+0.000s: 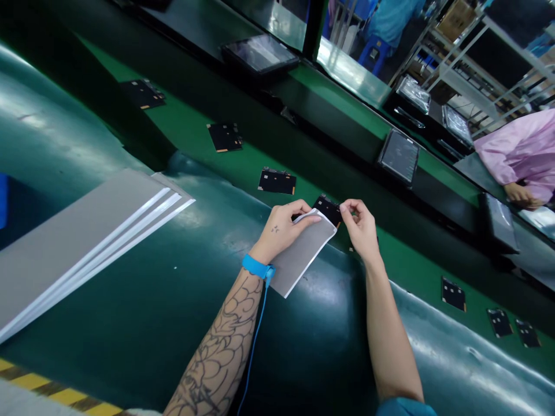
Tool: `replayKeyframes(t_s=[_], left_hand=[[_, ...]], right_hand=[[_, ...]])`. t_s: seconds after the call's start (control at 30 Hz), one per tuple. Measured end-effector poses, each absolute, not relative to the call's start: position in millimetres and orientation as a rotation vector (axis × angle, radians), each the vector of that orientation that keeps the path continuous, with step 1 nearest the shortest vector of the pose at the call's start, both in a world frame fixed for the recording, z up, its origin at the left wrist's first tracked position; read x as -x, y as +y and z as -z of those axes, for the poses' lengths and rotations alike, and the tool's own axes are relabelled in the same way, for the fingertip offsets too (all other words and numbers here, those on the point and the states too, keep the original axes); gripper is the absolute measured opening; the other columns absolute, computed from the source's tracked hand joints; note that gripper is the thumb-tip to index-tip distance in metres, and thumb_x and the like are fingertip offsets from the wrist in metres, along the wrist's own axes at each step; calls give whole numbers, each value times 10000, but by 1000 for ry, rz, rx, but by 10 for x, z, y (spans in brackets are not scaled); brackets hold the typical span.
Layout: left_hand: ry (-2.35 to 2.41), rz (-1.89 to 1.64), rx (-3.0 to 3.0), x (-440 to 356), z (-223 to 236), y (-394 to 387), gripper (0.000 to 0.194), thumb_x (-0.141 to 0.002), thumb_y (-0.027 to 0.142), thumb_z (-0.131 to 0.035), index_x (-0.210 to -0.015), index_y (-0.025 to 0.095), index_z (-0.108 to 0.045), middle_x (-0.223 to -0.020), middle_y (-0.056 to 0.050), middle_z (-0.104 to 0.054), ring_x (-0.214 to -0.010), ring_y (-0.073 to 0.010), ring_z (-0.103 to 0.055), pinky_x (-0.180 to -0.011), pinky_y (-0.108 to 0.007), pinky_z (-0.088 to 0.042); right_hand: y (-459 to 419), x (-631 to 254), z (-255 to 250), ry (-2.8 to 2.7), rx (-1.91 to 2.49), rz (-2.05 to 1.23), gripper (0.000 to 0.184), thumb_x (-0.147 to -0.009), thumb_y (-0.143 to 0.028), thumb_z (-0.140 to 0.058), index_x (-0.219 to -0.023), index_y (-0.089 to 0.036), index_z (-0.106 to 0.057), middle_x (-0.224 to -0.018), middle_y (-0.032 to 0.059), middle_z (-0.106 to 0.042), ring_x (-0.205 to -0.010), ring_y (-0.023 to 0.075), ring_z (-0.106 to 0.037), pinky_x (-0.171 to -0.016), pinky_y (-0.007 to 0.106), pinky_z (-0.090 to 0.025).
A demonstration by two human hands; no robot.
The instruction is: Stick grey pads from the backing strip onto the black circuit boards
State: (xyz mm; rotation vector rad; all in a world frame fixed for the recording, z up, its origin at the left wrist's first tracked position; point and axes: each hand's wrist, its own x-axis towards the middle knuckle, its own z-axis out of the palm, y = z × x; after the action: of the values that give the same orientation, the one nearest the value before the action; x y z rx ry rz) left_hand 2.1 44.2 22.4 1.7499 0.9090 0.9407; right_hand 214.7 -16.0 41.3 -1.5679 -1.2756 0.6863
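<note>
Left grip (281, 231) closed on thin grey sheet (299, 260), right grip (356, 221) pinched beside matte black board (327, 209)

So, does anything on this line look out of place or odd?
The black square panels on the green belt sit at differing angles, not lined up, which looks a little askew. The glossy dark green sheet nearest the person also looks rumpled, with creases towards the right.

I can read no text, labels or numbers anywhere in the frame. The black boards (276, 181) on the green mat (191, 138) show only small gold patches; the carton (455, 20) at upper right is too blurred for any marking.
</note>
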Motion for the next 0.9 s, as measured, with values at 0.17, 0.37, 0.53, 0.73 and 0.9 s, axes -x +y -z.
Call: replayKeyframes(t_s=[0.17, 0.37, 0.53, 0.73, 0.9], left_hand=[[881, -933, -1752, -23, -202, 442, 216, -1003, 381, -768, -883, 207, -729, -841, 4, -789, -780, -173, -696, -731, -282, -466], [859, -941, -1745, -43, -160, 454, 242, -1011, 398, -751, -869, 204, -726, -830, -3, -781, -763, -173, -687, -707, -284, -458], [853, -943, -1736, -48, -138, 456, 229, -1010, 388, -753, -872, 207, -727, -834, -1, -777, -771, -173, -692, -713, -282, -458], [860, -928, -1751, -43, -172, 455, 238, -1016, 395, -750, -871, 207, -732, -825, -1, -776, -763, -174, -688, -704, -285, -445], [880, -919, -1736, -31, -175, 451, 200, -1007, 380, -769, -890, 220, -744, -859, 10, -797, -798, -177, -721, -738, -292, -462]], right_hand=[[-185, -2042, -486, -1465, 1511, -703, 255, -1042, -492, -704, -1045, -238, -727, -1044, 55, -665, -900, 195, -624, -661, 321, -460], [-174, -1868, -553, -1551, 1480, -682, 189, -1064, -422, -685, -1039, -241, -730, -1037, 52, -675, -901, 195, -620, -694, 335, -465], [-171, -1876, -543, -1571, 1470, -660, 166, -1069, -393, -671, -1018, -239, -704, -1002, 38, -653, -873, 189, -605, -734, 342, -478], [-179, -1833, -533, -1578, 1508, -630, 180, -1110, -390, -588, -1032, -238, -647, -1023, 43, -619, -887, 192, -594, -784, 358, -482], [-183, -2132, -562, -1414, 1554, -566, 249, -1094, -485, -594, -1061, -241, -634, -1044, 59, -610, -896, 205, -589, -725, 346, -472]])
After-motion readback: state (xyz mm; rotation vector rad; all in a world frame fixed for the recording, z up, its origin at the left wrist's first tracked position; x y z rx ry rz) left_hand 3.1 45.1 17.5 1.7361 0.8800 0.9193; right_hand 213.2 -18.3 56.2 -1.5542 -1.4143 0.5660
